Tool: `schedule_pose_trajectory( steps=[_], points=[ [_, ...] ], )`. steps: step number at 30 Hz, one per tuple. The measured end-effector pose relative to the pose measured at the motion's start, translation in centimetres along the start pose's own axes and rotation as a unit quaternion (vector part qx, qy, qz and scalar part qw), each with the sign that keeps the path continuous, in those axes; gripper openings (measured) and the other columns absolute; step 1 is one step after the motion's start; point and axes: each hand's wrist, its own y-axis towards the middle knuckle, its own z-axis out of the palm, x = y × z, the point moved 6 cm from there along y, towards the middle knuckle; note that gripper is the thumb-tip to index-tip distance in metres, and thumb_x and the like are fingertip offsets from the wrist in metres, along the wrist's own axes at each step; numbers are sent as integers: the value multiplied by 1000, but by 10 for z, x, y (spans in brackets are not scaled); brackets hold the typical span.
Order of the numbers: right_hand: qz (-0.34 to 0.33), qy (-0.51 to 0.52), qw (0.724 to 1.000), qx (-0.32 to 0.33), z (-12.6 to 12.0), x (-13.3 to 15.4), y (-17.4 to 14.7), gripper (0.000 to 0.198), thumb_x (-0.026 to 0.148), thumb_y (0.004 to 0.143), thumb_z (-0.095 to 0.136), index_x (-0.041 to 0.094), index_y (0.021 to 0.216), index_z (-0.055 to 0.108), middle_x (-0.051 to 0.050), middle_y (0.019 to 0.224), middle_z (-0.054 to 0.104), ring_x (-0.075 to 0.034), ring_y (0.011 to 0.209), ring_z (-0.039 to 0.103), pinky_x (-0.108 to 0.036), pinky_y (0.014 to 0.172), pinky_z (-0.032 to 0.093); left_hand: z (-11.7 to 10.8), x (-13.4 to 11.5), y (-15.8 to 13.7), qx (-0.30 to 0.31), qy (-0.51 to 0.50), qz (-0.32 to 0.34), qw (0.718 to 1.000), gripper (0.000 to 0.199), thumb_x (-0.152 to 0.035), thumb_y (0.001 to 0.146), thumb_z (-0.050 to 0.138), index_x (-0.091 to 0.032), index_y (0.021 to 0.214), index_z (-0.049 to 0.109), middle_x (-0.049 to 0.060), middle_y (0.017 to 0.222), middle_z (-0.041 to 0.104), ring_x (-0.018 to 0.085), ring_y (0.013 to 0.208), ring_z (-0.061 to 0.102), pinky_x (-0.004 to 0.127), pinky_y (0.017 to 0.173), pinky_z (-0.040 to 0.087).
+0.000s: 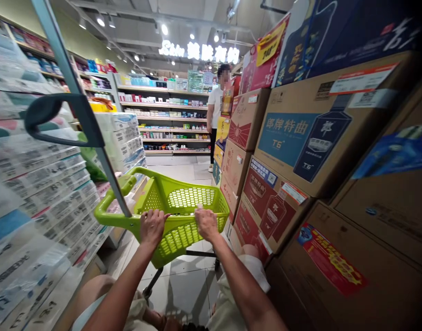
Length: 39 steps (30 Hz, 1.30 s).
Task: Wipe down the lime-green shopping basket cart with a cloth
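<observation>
Lime-green shopping trolley (176,236): left hand (153,226) and right hand (206,224) grip its near edge (knuckles up). Probably steering; the next move wants even pressure.

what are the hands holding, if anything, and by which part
The green shopping cart, by its basket's near side rim; left hand and right hand both grip it.

Both hands hold the near rim of 1 lime-green shopping cart (179,223): left hand (152,227), right hand (206,224). Stacked cartons (272,202) flank it right, plastic-wrapped packs (52,179) left. Beyond, 1 person (216,105) stands before stocked shelves (165,105).
</observation>
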Motion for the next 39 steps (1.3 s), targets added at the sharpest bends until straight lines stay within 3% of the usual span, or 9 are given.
schedule_pose_trajectory(
  steps=[3, 6, 10, 13, 19, 23, 28, 32, 39],
  points=[
    [-6, 6, 1000, 4, 6, 51, 20, 43, 17, 88, 54, 26, 130, 58, -10, 114, 61, -26, 98, 46, -39, 88, 36, -2, -3, 2, 11, 7, 4, 1000, 54, -43, 106, 26, -19, 82, 69, 15, 85, 68, 31, 91, 55, 47, 93, 33],
    [-29, 29, 999, -1, 9, 75, 27, 47, 18, 89, 55, 26, 135, 54, -9, 116, 60, -26, 101, 47, -38, 91, 37, -6, 4, 7, 47, -11, 10, 999, 56, -45, 105, 26, -19, 83, 70, 16, 86, 71, 31, 89, 59, 45, 88, 35],
    [-109, 57, 992, 5, 7, 59, 22, 56, 11, 88, 55, 27, 142, 51, -7, 115, 64, -23, 102, 51, -35, 96, 38, -13, 36, 21, 91, -21, 36, 995, 60, -58, 101, 32, -21, 71, 68, 15, 77, 73, 28, 79, 63, 42, 81, 37],
    [-102, 54, 993, -22, 0, 21, 11, 51, 10, 91, 52, 29, 139, 56, -7, 114, 67, -23, 101, 55, -35, 98, 39, -19, 55, 25, 95, -27, 83, 992, 66, -65, 99, 32, -21, 59, 62, 15, 65, 69, 27, 66, 62, 41, 76, 38],
    [38, 60, 982, -178, -15, -57, -27, 41, 11, 95, 43, 24, 128, 62, -10, 124, 66, -25, 120, 55, -43, 107, 40, -30, 50, 14, 29, -36, 129, 991, 59, -55, 103, 31, -22, 67, 63, 11, 71, 71, 26, 72, 67, 41, 80, 41],
    [235, 47, 920, -310, -7, -91, -57, 40, 14, 96, 35, 15, 128, 59, -22, 124, 59, -32, 122, 54, -46, 98, 45, -29, 48, 12, 20, -31, 125, 991, 54, -53, 102, 36, -22, 66, 62, 11, 70, 71, 27, 72, 67, 43, 83, 41],
    [358, 72, 875, -317, 19, -91, -60, 44, 13, 92, 32, 9, 130, 55, -28, 122, 59, -36, 124, 54, -48, 101, 42, -27, 49, 11, 14, -20, 127, 992, 50, -49, 102, 39, -21, 68, 63, 11, 71, 71, 28, 73, 67, 44, 85, 41],
    [353, 67, 846, -395, 17, -78, -57, 50, 13, 90, 33, 12, 136, 52, -27, 120, 61, -36, 123, 56, -48, 100, 43, -30, 48, 11, 12, -26, 126, 992, 50, -49, 102, 39, -22, 66, 62, 11, 70, 71, 28, 73, 67, 44, 85, 42],
    [392, 113, 859, -310, 26, -65, -54, 50, 14, 90, 32, 11, 135, 53, -30, 118, 63, -40, 120, 56, -58, 103, 36, -33, 47, 10, 9, -52, 120, 991, 48, -49, 100, 42, -22, 66, 62, 11, 71, 71, 27, 74, 67, 44, 88, 42]
  ],
)
